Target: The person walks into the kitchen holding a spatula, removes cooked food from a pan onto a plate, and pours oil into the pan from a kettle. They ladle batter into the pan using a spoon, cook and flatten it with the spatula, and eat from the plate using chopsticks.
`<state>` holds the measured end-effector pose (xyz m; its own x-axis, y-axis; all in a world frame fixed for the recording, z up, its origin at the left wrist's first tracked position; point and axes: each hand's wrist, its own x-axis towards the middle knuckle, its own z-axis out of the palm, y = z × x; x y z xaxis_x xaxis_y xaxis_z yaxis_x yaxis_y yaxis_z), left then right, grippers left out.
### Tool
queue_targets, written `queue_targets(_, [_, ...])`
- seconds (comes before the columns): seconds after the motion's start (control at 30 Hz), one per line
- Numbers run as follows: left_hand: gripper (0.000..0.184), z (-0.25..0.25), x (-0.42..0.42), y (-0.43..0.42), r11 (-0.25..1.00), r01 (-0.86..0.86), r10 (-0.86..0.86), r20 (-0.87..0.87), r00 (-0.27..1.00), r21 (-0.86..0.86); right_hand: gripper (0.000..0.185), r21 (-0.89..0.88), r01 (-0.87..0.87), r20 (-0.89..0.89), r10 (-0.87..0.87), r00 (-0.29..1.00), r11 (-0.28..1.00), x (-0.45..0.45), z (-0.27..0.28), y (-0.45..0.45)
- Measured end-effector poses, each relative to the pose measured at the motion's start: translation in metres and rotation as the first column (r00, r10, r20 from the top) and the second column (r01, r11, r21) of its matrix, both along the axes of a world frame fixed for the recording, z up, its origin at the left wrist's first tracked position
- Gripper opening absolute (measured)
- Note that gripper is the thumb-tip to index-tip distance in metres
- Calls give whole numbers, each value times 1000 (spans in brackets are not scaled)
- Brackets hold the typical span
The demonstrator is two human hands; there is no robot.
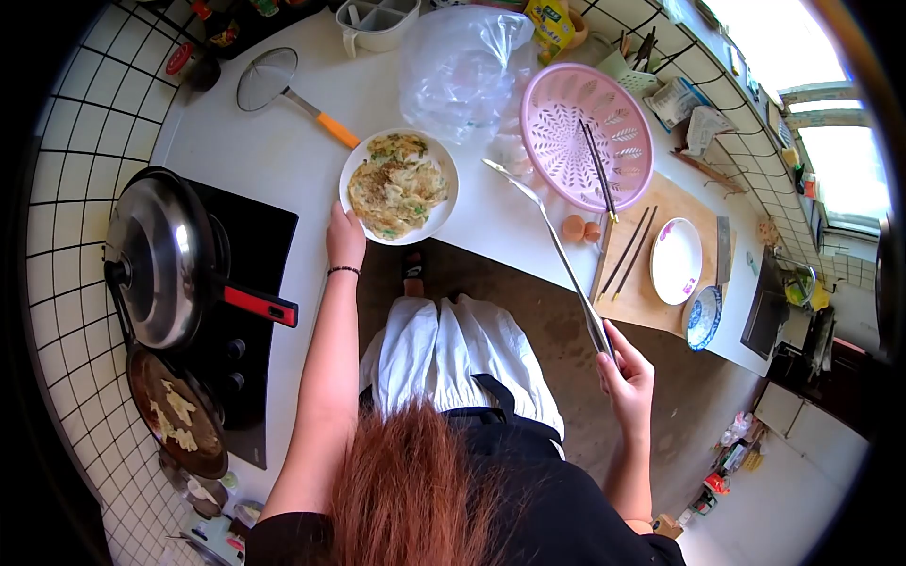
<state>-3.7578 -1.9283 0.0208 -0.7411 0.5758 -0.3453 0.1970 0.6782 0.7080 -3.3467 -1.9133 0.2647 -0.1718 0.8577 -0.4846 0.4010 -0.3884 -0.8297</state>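
My left hand (346,240) grips the near-left rim of a round white plate (447,219) at the counter's front edge; some of its fingers are hidden beneath. On the plate lie browned, egg-like pancake pieces (396,189) with green flecks. Over on the right, my right hand (626,375) is closed around the handle of a long metal spatula (564,257). The spatula slants up and left, its blade end near the pink basket and apart from the plate.
Left, a lidded pan (156,255) and an open frying pan (203,443) with food scraps sit by the cooktop (269,226). A strainer (316,115), plastic bag (462,71), pink basket (538,104), eggshells (574,226), cutting board (613,307), oval plate (676,259) and patterned bowl (703,319) occupy the counter.
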Motion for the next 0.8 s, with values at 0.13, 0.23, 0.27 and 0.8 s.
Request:
queue_targets(0.13, [36, -11, -3, -4, 990, -114, 118, -48, 992, 80, 45, -15, -3, 5, 3, 1000, 1000, -8, -4, -4])
queue_targets(0.23, [37, 2, 16, -6, 980, -169, 168, 20, 986, 105, 45, -26, -9, -1, 9, 1000, 1000, -11, -6, -3])
queue_targets(0.27, [36, 20, 26, -5, 971, -230, 209, 240, 948, 62, 45, -30, -8, -4, 8, 1000, 1000, -13, -6, -3])
queue_targets(0.8, [42, 32, 9, 19, 929, 287, -301, -25, 953, -235, 44, -20, 47, -27, -47, 999, 999, -10, -3, -10])
